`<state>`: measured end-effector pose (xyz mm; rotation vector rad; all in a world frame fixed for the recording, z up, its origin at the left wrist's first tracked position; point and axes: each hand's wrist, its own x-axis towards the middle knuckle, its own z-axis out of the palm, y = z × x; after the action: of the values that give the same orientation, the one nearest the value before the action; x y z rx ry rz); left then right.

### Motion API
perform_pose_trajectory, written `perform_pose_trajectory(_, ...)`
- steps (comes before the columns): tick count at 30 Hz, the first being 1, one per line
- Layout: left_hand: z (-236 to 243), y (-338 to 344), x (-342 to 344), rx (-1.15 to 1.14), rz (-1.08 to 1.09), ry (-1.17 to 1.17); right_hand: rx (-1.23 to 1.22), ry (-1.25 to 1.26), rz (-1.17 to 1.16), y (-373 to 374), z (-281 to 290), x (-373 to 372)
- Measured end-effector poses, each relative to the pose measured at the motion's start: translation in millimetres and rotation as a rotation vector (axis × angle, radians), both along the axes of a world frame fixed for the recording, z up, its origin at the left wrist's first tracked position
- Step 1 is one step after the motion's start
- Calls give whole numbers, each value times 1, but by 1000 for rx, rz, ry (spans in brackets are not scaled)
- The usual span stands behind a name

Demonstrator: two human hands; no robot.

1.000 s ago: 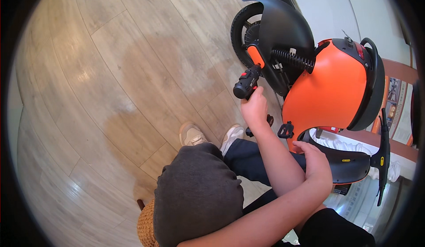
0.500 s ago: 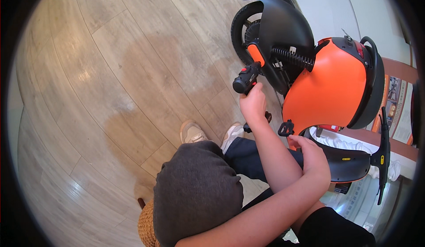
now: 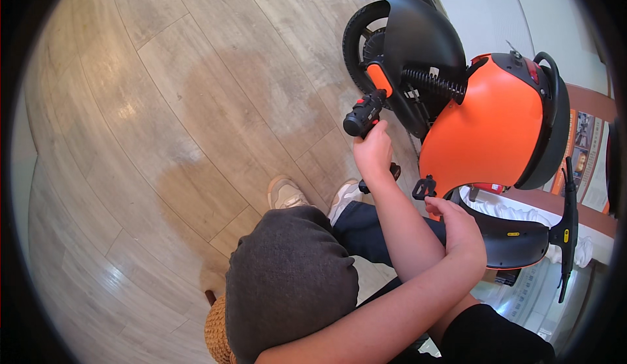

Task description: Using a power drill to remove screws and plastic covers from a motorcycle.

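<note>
1. Pale wood floor point(image 3: 150, 129), with shiny spots point(image 3: 126, 110) and a shadow point(image 3: 189, 197)
2. Right grip point(image 3: 373, 152) holds a black drill point(image 3: 363, 116) near the orange scooter point(image 3: 486, 126)
3. Left grip point(image 3: 460, 228): can't tell if it's holding anything

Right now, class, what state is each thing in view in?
drill: held; running or not unclear
right hand: closed around the drill
left hand: partly curled; contact unclear
forearms: crossed, left over right
wheel: partly covered by the mudguard
coil spring: exposed
shoes: worn
</note>
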<state>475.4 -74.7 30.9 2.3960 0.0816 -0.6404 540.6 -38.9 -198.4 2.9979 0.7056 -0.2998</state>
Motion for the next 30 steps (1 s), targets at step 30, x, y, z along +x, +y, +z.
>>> perform_pose_trajectory(30, -6, 2, 2, 15, -32, 19, 38, -23, -11, -4, -6, 0)
